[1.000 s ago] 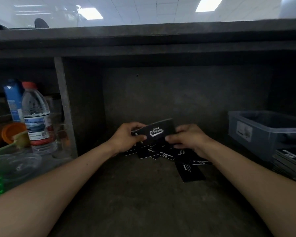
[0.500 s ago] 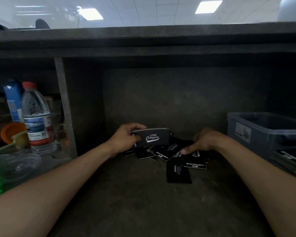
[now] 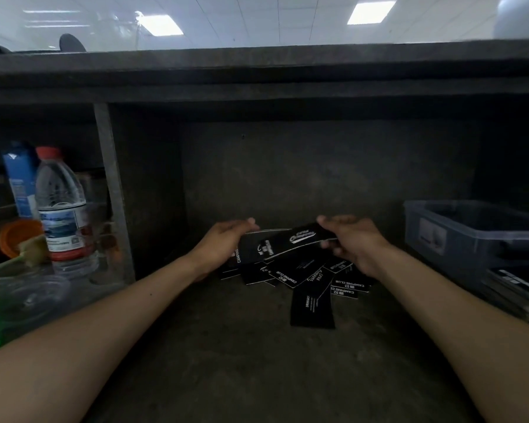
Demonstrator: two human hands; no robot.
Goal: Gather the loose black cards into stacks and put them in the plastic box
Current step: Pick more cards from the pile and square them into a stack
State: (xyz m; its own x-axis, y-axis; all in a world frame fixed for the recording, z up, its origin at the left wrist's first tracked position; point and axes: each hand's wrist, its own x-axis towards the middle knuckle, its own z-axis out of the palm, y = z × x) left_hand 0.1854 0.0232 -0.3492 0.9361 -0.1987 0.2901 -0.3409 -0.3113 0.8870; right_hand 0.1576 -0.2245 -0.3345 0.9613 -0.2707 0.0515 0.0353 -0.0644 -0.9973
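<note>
The person's left hand (image 3: 223, 248) grips a small stack of flat black cards (image 3: 251, 251). The right hand (image 3: 356, 247) pinches one thin black card with white writing (image 3: 303, 238) and lays it across the stack. More loose black cards (image 3: 312, 306) lie just under both hands on the dark shelf (image 3: 226, 361). The clear grey plastic box (image 3: 440, 230) sits off to the right of the right hand. The card's edges should line up with the stack before the right hand lets go, so nothing slips.
</note>
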